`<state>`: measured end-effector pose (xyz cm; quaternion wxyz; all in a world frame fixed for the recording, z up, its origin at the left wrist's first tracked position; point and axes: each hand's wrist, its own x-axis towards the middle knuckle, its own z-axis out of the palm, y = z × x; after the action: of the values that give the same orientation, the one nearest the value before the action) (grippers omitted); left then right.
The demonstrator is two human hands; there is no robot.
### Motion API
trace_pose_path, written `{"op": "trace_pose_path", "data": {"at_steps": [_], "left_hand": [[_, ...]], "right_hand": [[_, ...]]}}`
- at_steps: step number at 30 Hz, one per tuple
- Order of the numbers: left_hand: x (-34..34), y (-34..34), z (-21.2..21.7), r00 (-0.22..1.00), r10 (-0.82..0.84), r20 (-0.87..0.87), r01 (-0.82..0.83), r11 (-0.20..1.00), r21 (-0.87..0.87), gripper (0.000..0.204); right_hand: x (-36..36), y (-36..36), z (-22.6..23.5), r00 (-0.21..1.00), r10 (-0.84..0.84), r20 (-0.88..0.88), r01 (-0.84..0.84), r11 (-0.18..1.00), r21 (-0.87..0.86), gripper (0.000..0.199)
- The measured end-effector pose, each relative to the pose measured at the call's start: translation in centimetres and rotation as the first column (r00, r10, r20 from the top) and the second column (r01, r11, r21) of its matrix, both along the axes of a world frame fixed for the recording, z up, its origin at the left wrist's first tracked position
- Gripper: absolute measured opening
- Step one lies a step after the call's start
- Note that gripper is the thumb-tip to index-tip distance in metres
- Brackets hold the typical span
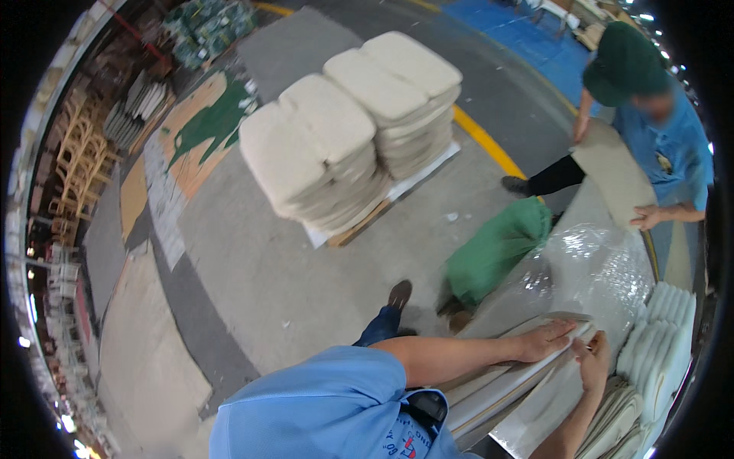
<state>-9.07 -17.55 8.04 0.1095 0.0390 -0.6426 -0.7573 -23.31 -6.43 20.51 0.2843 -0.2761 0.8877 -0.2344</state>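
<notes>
Over a table at the lower right, my left hand is closed round the far end of a beige fabric piece that looks like a cushion cover with a white layer along its side. Close beside it, my right hand pinches the edge of the same end, its thumb and fingers bent together. The fabric runs back toward my body. What lies inside its folds is hidden by my hands.
Beyond my hands, clear plastic wrap covers part of the table. White padded pieces are piled at right. Across the table a person in a blue shirt holds a beige panel. A green sack and stacked beige cushions stand left.
</notes>
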Motion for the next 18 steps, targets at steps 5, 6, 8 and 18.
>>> {"op": "trace_pose_path", "data": {"at_steps": [5,6,8,18], "left_hand": [[5.6,2.1,0.2,0.995,0.067,0.078,-0.064,0.997,-0.036,0.073],[6.6,1.9,0.3,0.994,0.044,0.103,-0.041,0.999,-0.034,0.074],[6.8,2.6,-0.9,0.986,0.160,0.038,-0.158,0.986,-0.060,0.072],[1.9,-7.7,2.0,0.977,-0.032,0.210,-0.001,0.987,0.159,0.052]], "right_hand": [[-1.4,0.1,-0.6,0.996,-0.085,-0.018,0.086,0.989,0.122,0.072],[-1.8,0.6,-0.9,0.994,-0.084,-0.063,0.092,0.986,0.136,0.080],[-1.5,-1.2,0.3,0.995,-0.053,-0.081,0.067,0.984,0.168,0.086],[0.7,-1.9,-1.6,0.949,-0.309,-0.061,0.311,0.949,0.043,0.075]]}}
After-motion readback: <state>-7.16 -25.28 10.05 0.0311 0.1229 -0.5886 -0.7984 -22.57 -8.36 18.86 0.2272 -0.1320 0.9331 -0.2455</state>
